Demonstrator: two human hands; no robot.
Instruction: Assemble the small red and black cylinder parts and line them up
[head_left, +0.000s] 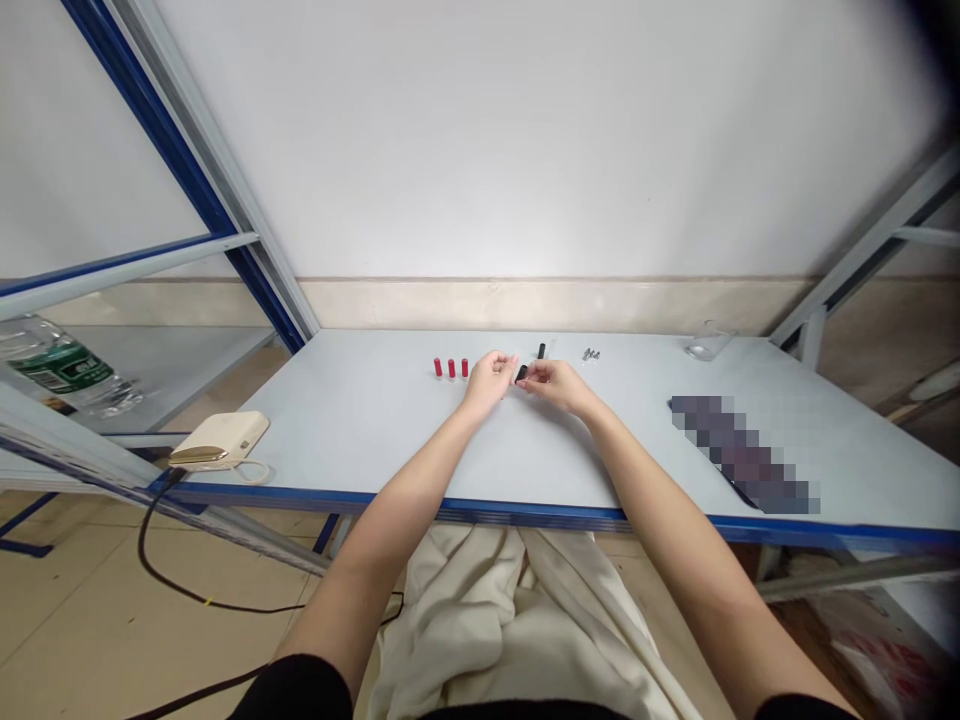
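Over the middle of the grey table, my two hands are close together. My right hand (553, 384) has its fingers closed on a small black cylinder (522, 373). My left hand (491, 378) is just left of that cylinder, fingers pinched together; what they hold, if anything, is too small to make out. Three red cylinders (451, 368) stand in a row to the left of my left hand. Behind my right hand, another black cylinder (541, 351) stands upright beside a clear piece (553, 348). Several small metallic pieces (592, 355) lie farther right.
A clear cup (709, 341) lies at the back right of the table (360, 400). A dark, pixelated flat object (739, 452) is at the front right. At the front left corner sits a white box-shaped device (223, 438) with a cable. A bottle (64, 365) lies on the left shelf.
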